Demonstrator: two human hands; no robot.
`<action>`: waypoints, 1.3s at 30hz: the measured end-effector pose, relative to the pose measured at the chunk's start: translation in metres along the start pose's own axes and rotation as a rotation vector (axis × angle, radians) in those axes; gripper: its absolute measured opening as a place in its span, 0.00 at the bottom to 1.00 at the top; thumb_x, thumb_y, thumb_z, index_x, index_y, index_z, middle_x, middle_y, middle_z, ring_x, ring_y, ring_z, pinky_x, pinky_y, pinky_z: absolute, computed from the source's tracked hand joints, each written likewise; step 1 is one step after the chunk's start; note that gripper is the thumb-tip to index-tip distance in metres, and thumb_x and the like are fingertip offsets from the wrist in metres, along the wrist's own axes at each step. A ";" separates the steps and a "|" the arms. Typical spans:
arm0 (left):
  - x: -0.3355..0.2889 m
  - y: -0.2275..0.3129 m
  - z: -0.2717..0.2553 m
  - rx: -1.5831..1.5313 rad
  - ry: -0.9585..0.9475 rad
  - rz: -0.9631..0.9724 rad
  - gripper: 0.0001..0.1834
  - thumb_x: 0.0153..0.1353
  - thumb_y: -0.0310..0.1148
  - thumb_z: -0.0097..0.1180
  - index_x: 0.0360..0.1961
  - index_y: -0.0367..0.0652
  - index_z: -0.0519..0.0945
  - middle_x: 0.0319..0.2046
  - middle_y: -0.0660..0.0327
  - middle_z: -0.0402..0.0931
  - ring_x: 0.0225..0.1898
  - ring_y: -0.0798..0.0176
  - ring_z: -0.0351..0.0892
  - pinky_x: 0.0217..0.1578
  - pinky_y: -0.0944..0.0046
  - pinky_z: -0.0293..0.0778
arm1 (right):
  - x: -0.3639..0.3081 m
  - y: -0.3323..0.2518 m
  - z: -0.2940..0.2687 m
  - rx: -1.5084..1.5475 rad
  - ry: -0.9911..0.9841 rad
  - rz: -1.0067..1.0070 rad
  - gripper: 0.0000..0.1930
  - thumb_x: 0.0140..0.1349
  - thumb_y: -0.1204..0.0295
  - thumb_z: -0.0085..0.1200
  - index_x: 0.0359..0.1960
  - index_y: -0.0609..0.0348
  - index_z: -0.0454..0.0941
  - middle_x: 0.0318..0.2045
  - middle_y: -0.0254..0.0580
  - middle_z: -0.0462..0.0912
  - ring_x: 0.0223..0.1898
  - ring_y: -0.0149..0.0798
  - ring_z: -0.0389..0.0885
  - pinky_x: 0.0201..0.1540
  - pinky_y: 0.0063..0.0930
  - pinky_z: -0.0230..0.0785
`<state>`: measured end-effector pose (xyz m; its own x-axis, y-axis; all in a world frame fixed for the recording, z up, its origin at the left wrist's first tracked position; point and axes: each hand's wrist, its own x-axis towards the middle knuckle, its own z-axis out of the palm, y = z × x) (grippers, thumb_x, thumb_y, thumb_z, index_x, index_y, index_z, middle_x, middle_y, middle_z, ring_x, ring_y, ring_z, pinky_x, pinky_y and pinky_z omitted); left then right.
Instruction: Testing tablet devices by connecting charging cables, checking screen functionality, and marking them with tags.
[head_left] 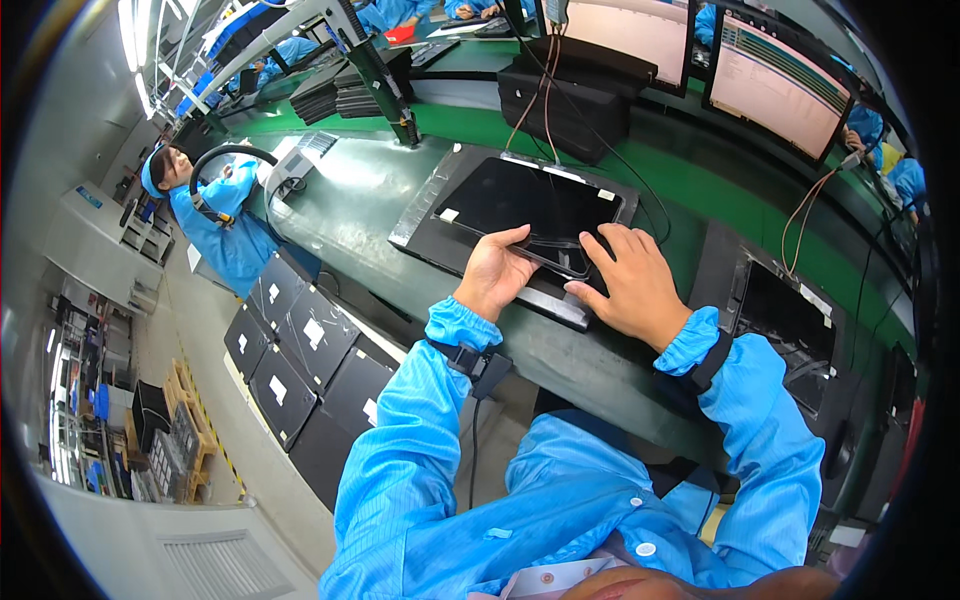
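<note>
Both grips meet at the near edge of a dark panel

The left grip (pixel 495 272) comes in from the lower left, palm turned up and inward, thumb laid out along the near edge of a glossy black panel (pixel 530 195). Its other fingers are partly hidden, so whether it clasps the edge I cannot tell. The right grip (pixel 638 288) is palm down at the panel's near right corner, fingers spread and unclenched, with a gap between thumb and index finger. Both elbows are bent, and each wrist wears a band; a cord (pixel 474 440) hangs from the black strap (pixel 465 358) on the left one.

The panel lies on a black pad (pixel 425 222) on the green tabletop (pixel 370 190), the pad's front corner near the tabletop's near edge. To the left is a bare stretch, as far as a grey device (pixel 292 170). The right side is tighter: a second pad (pixel 715 262), carrying another dark panel (pixel 785 315), sits near the right grip. Behind, a black box (pixel 570 105) and hanging cables (pixel 549 75) crowd the far edge of the pad.
</note>
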<state>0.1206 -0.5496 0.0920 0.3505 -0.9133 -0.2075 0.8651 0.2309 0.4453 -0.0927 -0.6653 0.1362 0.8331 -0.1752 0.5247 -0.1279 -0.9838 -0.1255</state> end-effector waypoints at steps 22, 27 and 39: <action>0.000 0.109 -0.042 2.297 0.042 0.486 0.59 0.38 0.58 0.80 0.70 0.43 0.69 0.74 0.40 0.53 0.76 0.38 0.50 0.73 0.46 0.53 | 0.004 0.017 0.023 -0.040 -0.139 -0.089 0.31 0.59 0.51 0.63 0.56 0.62 0.77 0.54 0.54 0.77 0.54 0.51 0.75 0.58 0.42 0.66; 0.009 0.111 -0.047 2.211 -0.003 0.426 0.62 0.35 0.58 0.82 0.71 0.43 0.68 0.74 0.41 0.53 0.75 0.38 0.51 0.73 0.46 0.53 | 0.003 0.020 0.028 -0.098 -0.108 -0.111 0.29 0.59 0.52 0.63 0.54 0.61 0.78 0.47 0.48 0.78 0.50 0.49 0.76 0.55 0.41 0.66; -0.041 0.067 -0.019 2.299 0.182 0.711 0.51 0.41 0.51 0.78 0.67 0.44 0.72 0.71 0.38 0.55 0.75 0.35 0.49 0.73 0.31 0.41 | -0.028 -0.057 -0.061 0.223 -0.318 -0.139 0.32 0.58 0.55 0.66 0.59 0.61 0.76 0.54 0.56 0.76 0.57 0.56 0.74 0.64 0.48 0.65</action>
<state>0.1711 -0.4902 0.1135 0.4146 -0.8391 0.3522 -0.9030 -0.3316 0.2730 -0.1411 -0.6063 0.1804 0.9635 0.0133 0.2674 0.0881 -0.9589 -0.2698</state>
